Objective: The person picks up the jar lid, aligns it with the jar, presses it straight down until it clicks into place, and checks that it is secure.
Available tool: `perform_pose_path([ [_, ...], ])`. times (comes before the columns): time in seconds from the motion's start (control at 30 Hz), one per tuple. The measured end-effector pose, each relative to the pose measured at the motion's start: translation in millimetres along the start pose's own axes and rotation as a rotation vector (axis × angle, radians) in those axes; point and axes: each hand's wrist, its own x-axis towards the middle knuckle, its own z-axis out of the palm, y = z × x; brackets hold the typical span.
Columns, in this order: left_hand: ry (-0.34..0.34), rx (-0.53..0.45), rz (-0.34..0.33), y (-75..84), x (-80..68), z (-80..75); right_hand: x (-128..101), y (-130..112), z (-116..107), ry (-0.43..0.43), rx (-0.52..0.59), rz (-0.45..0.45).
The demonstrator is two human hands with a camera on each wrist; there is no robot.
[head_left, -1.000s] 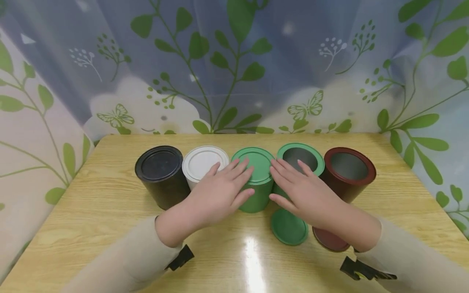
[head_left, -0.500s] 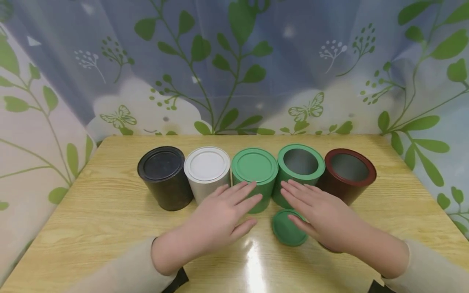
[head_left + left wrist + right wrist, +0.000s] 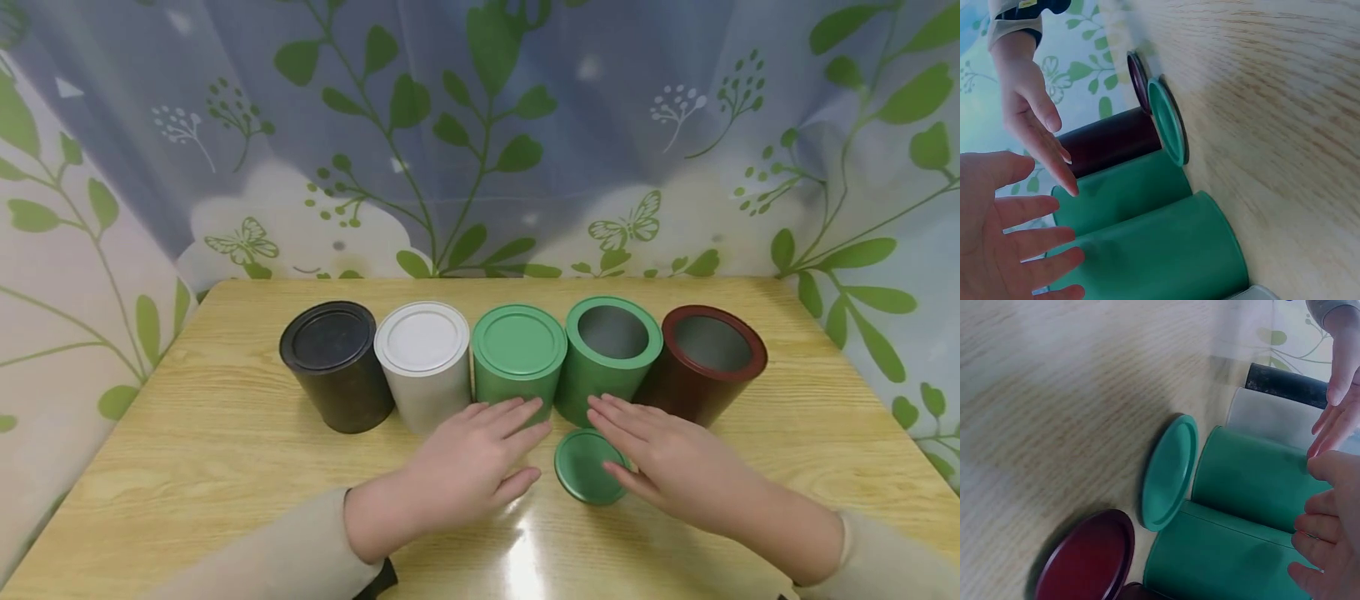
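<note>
Five cans' worth of row is better told singly: a black lidded can (image 3: pixel 337 383), a white lidded can (image 3: pixel 423 387), a green lidded can (image 3: pixel 520 342), a green can without its lid (image 3: pixel 600 375) and a dark red can without its lid (image 3: pixel 686 387). My left hand (image 3: pixel 465 462), fingers straight, hovers before the green lidded can. Before the lidless green can is my right hand (image 3: pixel 671 462), also straight-fingered and holding nothing. A green lid (image 3: pixel 585 467) lies on the table by the right thumb. The right hand hides a dark red lid (image 3: pixel 1091 559) in the head view.
The cans stand side by side on a wooden table (image 3: pixel 195 467). Behind it hangs a curtain (image 3: pixel 480 150) printed with leaves and butterflies. Light glares off the table near its front.
Both hands have drawn back from over the can tops toward the front of the table, fingers still straight. The cans and the green lid have stayed in place.
</note>
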Motion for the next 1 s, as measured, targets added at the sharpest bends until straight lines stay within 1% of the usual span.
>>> perform_pose_path([
  [0.27, -0.055, 0.005, -0.015, 0.7, 0.0, 12.5, -4, 0, 10, 0.000, 0.005, -0.020],
  [0.4, -0.083, -0.008, -0.024, 2.7, 0.7, 19.8, -7, 0, 15, -0.031, 0.012, -0.004],
  [0.53, -0.118, -0.006, -0.017, 5.9, 3.8, 30.2, -11, 1, 21, -0.069, 0.034, 0.014],
  [0.77, -0.196, 0.021, 0.030, 13.6, 17.2, 47.9, -20, 4, 34, -0.179, 0.099, 0.069],
  [0.9, -0.228, 0.044, 0.042, 18.3, 25.6, 53.3, -26, 7, 39, -0.236, 0.117, 0.110],
  [1.0, -0.272, 0.053, 0.039, 21.7, 33.1, 56.7, -30, 10, 43, -0.266, 0.118, 0.127],
])
